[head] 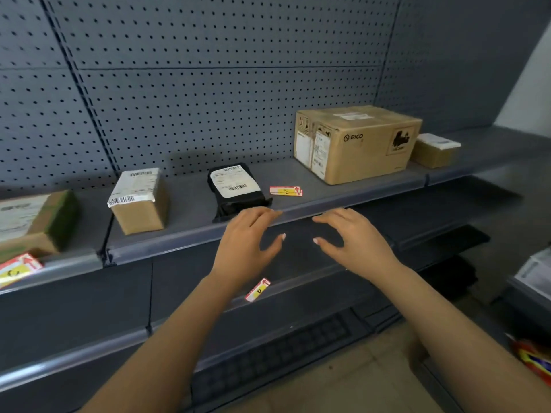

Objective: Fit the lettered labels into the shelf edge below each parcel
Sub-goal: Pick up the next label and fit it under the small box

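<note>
right now both hands are spread and holding nothing: the left hand (249, 242) and the right hand (354, 238) hover with fingertips at the shelf edge (185, 238), just below the black parcel (235, 189). the labels are scattered. a small stack marked e (286, 191) lies flat on the shelf at about 2 o'clock from the left hand, between the black parcel and the big carton (354, 143); a label marked d (258, 290) sits tilted against the lip of the shelf below, at about 6 o'clock from the left hand; another label (18, 271) shows at the far left, its letter blurred, perhaps a c. these strips look like thin card or plastic: very light, a little springy, easy to bend and easy to drop. a pinch at the two short ends, with a slight bow, should let one snap into the channel of the shelf edge. the d label probably has to be picked off the lower lip first. readable writing is sparse: "pico" with a logo on the big carton, handling symbols beside it, barcodes on the black parcel and on the small brown box (138, 201); the fine print is too small to read.
</note>
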A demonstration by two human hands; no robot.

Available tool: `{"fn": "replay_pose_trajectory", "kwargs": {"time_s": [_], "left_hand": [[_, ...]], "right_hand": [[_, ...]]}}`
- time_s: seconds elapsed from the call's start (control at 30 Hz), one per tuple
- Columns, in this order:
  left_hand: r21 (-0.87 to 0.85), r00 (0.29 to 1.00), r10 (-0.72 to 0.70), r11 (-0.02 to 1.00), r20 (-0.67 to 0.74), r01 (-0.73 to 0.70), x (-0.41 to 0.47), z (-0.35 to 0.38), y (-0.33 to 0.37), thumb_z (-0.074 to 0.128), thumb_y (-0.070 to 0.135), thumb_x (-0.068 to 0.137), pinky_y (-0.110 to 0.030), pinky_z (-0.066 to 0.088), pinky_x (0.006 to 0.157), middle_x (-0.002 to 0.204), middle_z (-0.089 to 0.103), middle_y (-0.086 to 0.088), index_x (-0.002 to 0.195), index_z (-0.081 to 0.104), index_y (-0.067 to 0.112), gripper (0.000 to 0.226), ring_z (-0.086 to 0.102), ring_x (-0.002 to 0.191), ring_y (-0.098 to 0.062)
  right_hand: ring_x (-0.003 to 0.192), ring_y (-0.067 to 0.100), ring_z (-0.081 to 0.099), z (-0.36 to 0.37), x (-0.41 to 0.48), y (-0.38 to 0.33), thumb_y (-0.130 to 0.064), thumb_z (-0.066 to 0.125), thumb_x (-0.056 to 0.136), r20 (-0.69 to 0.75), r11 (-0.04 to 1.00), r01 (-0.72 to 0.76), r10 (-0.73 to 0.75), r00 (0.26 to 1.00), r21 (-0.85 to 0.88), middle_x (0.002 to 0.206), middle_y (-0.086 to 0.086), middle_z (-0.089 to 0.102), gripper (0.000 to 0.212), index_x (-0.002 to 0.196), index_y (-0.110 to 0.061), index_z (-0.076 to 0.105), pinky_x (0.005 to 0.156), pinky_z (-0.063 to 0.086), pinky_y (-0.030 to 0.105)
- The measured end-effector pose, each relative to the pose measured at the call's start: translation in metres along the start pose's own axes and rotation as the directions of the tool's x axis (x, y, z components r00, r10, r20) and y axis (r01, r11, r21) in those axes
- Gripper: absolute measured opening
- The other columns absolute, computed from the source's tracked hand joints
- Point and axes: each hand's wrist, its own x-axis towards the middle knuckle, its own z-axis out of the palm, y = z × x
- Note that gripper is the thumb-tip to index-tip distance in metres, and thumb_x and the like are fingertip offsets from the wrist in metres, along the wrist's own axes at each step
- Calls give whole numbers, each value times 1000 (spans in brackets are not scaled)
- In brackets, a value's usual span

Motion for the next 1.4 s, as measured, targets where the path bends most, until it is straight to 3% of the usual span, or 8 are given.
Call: {"fn": "replay_pose_trajectory", "kwargs": {"time_s": [0.27, 0.73, 1.0, 1.4], "left_hand": [[44, 999, -45, 998, 1, 45, 37, 33, -10, 54, 37, 85, -36, 45, 92, 113, 61, -1, 119, 62, 14, 41, 55, 106, -19], [108, 994, -68, 991, -83, 77, 89, 69, -44, 61, 31, 85, -36, 45, 89, 112, 62, 0, 118, 62, 14, 38, 56, 105, -20], [152, 989, -105, 981, -106, 120, 50, 72, -28, 66, 23, 86, -33, 44, 90, 109, 64, -1, 114, 66, 12, 30, 58, 104, -20], [228, 938, -339, 910, -77, 347, -60, 121, 5, 65, 26, 85, -28, 42, 88, 108, 65, 1, 112, 68, 13, 30, 58, 101, -18]], "right_hand": [[100, 20, 57, 18, 43, 45, -24, 69, 82, 5, 996, 77, -77, 997, 49, 108, 0, 63, 36, 115, -14, 62, 86, 48, 42], [95, 19, 55, 46, 120, 89, -24, 68, 83, -2, 969, 189, -191, 982, 160, 105, 0, 61, 33, 114, -16, 62, 80, 48, 40], [105, 13, 54, 69, 105, 93, -23, 68, 83, 48, 920, 283, -306, 951, 272, 111, -3, 62, 34, 116, -17, 62, 88, 46, 34], [104, 15, 55, 130, 38, 105, -23, 67, 84, 250, 842, 332, -462, 851, 425, 113, -3, 61, 33, 116, -17, 62, 89, 45, 32]]}}
